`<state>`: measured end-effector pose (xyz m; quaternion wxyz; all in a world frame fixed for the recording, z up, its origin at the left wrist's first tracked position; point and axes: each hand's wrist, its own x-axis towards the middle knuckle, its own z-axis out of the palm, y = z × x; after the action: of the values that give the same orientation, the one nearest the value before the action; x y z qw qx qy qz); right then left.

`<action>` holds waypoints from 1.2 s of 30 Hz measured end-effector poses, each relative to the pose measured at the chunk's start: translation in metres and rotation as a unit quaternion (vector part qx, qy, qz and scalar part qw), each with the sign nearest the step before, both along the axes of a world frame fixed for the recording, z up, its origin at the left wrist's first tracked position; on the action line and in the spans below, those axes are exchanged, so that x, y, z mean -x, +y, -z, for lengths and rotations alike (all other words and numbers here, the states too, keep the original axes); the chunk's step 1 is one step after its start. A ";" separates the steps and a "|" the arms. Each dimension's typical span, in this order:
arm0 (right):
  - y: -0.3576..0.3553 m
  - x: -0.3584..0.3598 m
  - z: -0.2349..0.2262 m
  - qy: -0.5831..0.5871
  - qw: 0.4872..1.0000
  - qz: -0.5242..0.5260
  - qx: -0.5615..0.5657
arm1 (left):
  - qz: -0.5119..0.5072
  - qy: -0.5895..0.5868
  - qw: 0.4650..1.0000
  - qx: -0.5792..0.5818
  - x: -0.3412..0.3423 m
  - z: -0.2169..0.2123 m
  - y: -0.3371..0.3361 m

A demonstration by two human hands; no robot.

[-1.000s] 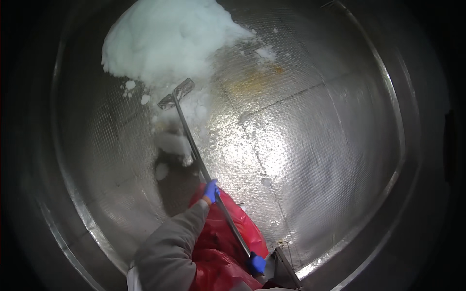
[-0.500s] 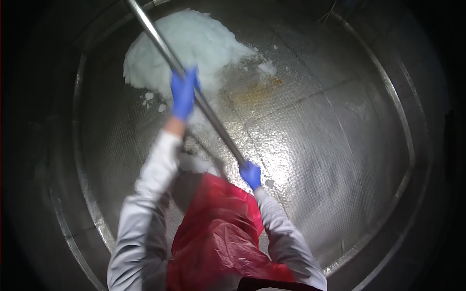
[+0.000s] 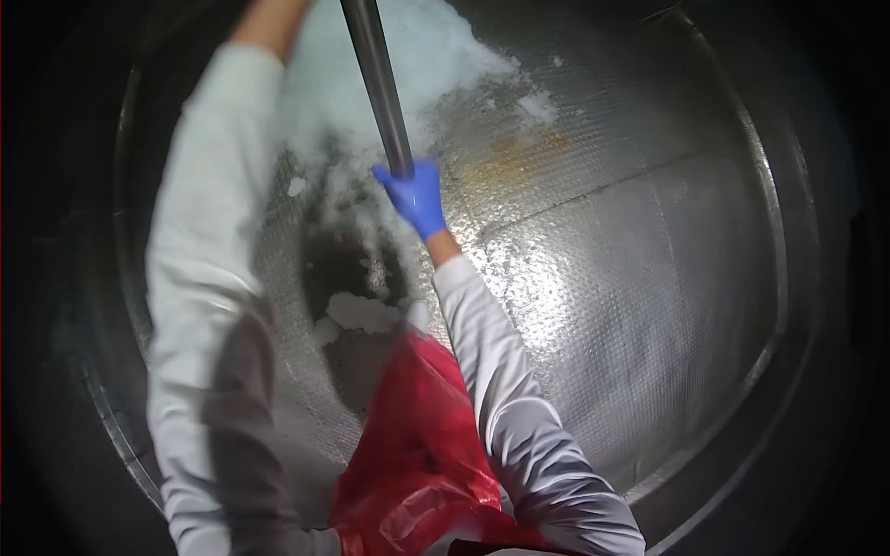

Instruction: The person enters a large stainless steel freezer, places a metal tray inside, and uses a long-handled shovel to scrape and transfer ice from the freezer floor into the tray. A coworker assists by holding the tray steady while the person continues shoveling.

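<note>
A long metal pole [image 3: 378, 88] slants up from the middle of the view and leaves it at the top edge, so whatever is at its far end is hidden. My right hand [image 3: 417, 197], in a blue glove, is closed round the pole's near end. Stretched far forward, my left arm [image 3: 209, 185] in its white sleeve runs off the top; only bare wrist shows there and the hand is out of view. Beyond the right hand lies a heap of white, snow-like stuff [image 3: 440, 46], partly behind the pole.
Underfoot is a textured metal floor [image 3: 612, 269] with seams and a bright glare. White lumps [image 3: 362, 313] lie near my red apron [image 3: 417, 435]. An orange-brown stain [image 3: 510, 162] marks the floor beside the heap. A curved metal rim [image 3: 769, 204] bounds the right side.
Both arms have reached forward and the pole has slid up and away, standing steeper. My left hand has passed out of the top of the view; my right hand has moved forward and left.
</note>
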<state>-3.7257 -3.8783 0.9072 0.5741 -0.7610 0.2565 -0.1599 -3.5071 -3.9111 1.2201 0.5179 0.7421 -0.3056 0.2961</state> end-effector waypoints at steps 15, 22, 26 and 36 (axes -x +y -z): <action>0.066 0.274 0.210 0.416 0.813 0.071 -0.400 | 0.014 0.607 0.698 -0.381 0.148 0.617 -0.014; 0.119 0.322 0.131 0.300 0.846 0.051 -0.438 | 0.021 0.612 0.699 -0.370 0.178 0.592 0.031; 0.161 0.411 0.132 0.279 0.900 0.004 -0.335 | 0.029 0.632 0.691 -0.350 0.251 0.592 0.075; 0.256 0.653 0.023 0.415 0.892 0.034 -0.174 | 0.078 0.741 0.652 -0.136 0.512 0.548 0.207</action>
<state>-4.3784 -3.6226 0.8845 0.5328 -0.6366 0.5210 0.1987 -4.0190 -3.7038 0.6722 0.4867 0.7503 0.0863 -0.4391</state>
